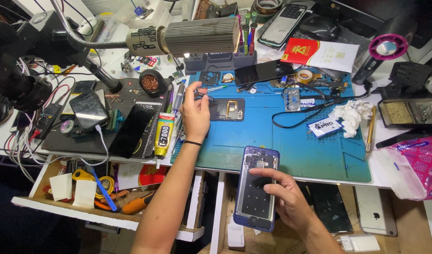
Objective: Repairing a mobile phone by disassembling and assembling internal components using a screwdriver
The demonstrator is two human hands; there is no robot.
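1. Our left hand (195,114) reaches forward over the near-left part of the blue silicone work mat (291,146), the forearm rising from the lower edge of the view, a thin black band on the wrist. Its fingers are pinched shut around a slim dark hand tool (204,95) whose tip points toward a black rectangular phone frame part (229,109) lying on the mat just beside the hand.

2. Our right hand (285,194) lies lower in the view, palm down, fingers spread flat on an opened blue-edged smartphone body (256,188), back removed and dark interior showing. It presses rather than grips. The phone sits at the near edge of the mat, partly overhanging the gap before it.

3. Left of the left hand lie a yellow-and-white tube of glue (163,135) and a dark glossy phone screen (131,131). Beyond it, a ribbed grey lamp head (199,36) on a flexible neck hangs over the bench, with a grey tool holder (220,60) full of screwdrivers behind.

4. On the right of the mat, a crumpled white tissue (350,115) lies by a black looped cable (300,115).

5. An open wooden drawer (107,195) of hand tools sits under the left forearm.

6. The tool's tip is too small for us to make out, and the left palm hides how the fingers seat on it. The right forearm is cut off by the bottom edge.
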